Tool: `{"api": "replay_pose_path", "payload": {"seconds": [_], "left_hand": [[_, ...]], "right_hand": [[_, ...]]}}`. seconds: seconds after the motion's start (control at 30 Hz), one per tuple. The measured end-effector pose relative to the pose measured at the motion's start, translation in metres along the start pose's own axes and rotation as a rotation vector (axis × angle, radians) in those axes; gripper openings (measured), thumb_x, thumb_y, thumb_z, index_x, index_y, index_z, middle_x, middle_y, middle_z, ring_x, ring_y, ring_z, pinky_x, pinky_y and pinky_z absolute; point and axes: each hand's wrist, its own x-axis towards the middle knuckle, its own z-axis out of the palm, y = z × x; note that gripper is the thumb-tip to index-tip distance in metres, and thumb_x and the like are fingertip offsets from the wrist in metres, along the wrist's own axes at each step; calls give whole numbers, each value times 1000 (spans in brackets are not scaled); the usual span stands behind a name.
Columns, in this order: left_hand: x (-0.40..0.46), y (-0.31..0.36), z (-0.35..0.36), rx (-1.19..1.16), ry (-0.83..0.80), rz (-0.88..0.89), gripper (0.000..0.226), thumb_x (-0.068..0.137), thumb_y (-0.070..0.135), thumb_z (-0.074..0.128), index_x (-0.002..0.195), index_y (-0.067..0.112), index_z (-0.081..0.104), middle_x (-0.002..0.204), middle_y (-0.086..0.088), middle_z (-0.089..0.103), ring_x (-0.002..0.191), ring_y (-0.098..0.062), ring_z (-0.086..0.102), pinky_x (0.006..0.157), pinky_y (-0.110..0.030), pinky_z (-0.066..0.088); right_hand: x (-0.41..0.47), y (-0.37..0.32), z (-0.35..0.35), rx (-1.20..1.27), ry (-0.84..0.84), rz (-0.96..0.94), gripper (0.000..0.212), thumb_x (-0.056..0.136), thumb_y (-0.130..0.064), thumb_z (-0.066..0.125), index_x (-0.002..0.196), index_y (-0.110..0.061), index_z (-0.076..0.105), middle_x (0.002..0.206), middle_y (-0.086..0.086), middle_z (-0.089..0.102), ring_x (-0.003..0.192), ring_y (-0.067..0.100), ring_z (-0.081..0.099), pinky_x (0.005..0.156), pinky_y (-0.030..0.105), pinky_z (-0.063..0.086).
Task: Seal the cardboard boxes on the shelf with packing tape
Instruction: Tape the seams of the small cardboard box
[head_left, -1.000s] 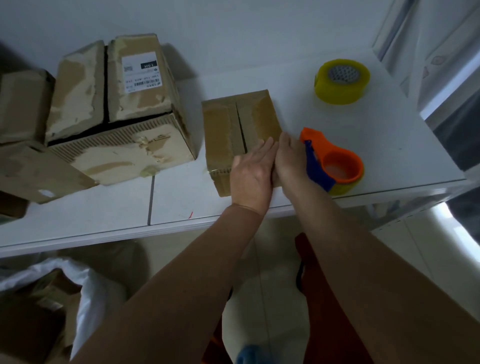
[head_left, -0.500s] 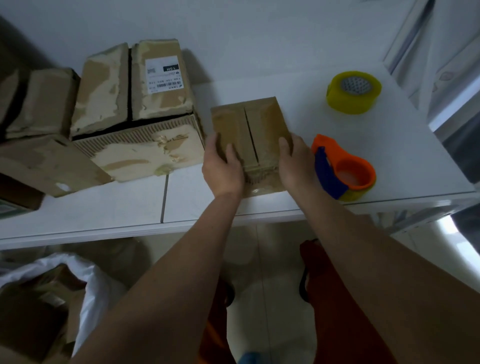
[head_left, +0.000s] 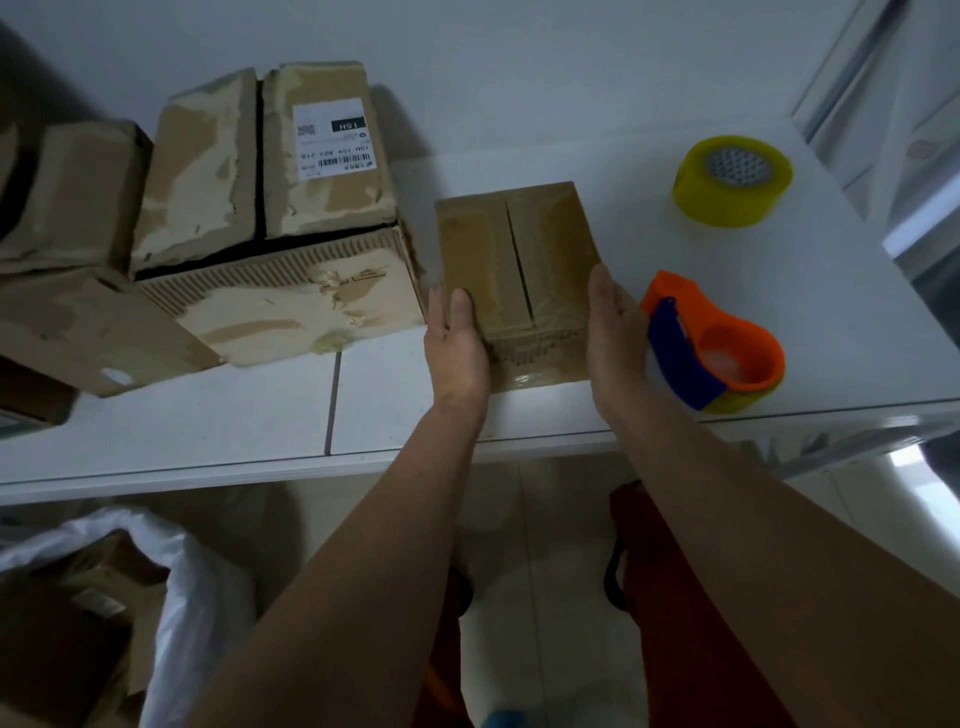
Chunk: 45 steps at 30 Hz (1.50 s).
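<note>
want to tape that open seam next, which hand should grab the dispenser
Right, probably. The right hand is on the small box's right side, next to the orange tape dispenser. The left hand would have to cross the box.

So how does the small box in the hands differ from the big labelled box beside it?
The small box is held on both sides by the left hand and right hand; the big box sits untouched. The small box's flaps meet at a narrow slit; the big box's gape wide. Only the big box has a white label. Both are worn brown cardboard.
</note>
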Motion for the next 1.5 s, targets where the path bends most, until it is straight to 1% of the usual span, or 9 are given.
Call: {"api": "replay_pose_path", "payload": {"seconds": [0.13,0.37,0.47,0.57,0.8,1.03,1.23,1.4,1.5], "left_hand": [[-3,1,-14,59,-39,24,41,102,31,39,139,19,50,139,-1,54,127,-16,49,110,-34,37],[-1,9,-29,293,-217,179,43,105,26,28,147,26,35,143,8,45,129,-9,42,107,-21,32],[-2,14,-32,549,-162,283,44,105,23,30,149,23,31,146,-1,43,131,-19,41,100,-16,28],[-18,28,-22,1041,24,569,51,97,17,46,147,17,34,149,-14,37,135,-33,34,112,-35,27],[-64,21,12,1560,-330,541,80,95,63,7,153,9,1,161,-13,-3,148,-26,-6,120,-42,0],[-82,32,6,1618,-510,524,85,94,62,28,153,10,-4,160,-12,-8,148,-25,-9,120,-41,-1],[-95,29,-42,1643,-896,743,79,100,36,44,151,19,-13,159,3,-17,146,-14,-15,119,-34,-7],[-87,31,-71,1578,-694,816,77,96,18,55,152,33,4,161,7,2,148,-17,-1,119,-30,-3],[-77,32,-73,1507,-546,825,68,96,11,50,151,34,17,160,4,13,148,-18,8,120,-28,3]], "right_hand": [[-26,9,-19,-124,-195,-194,80,85,-29,68,149,-32,20,124,-28,39,104,-18,47,83,4,42],[-13,7,-51,-556,-406,-355,75,78,-33,74,142,-37,37,150,-5,33,129,12,43,106,40,42],[-9,-9,-64,-651,-522,-318,74,78,-34,72,142,-40,36,151,-5,33,129,13,44,109,37,39],[-14,-23,-68,-703,-561,-265,75,78,-27,75,143,-33,38,141,-9,43,123,7,44,100,20,38],[-36,-30,-73,-770,-540,-357,65,78,-8,75,137,-16,49,134,1,55,119,6,50,91,17,42],[-44,-54,-78,-826,-380,-440,63,87,3,50,145,-17,34,138,11,50,127,23,47,101,30,38],[-34,-58,-54,-1115,-318,-448,59,95,-27,51,148,-21,27,155,14,21,143,29,19,115,37,18],[-37,-34,-55,-1174,-360,-232,55,97,-40,43,148,-31,24,159,6,-2,142,34,16,114,45,26],[-52,-35,-55,-1152,-291,-254,46,99,-34,40,144,-22,36,156,6,6,136,33,29,109,43,34]]}}
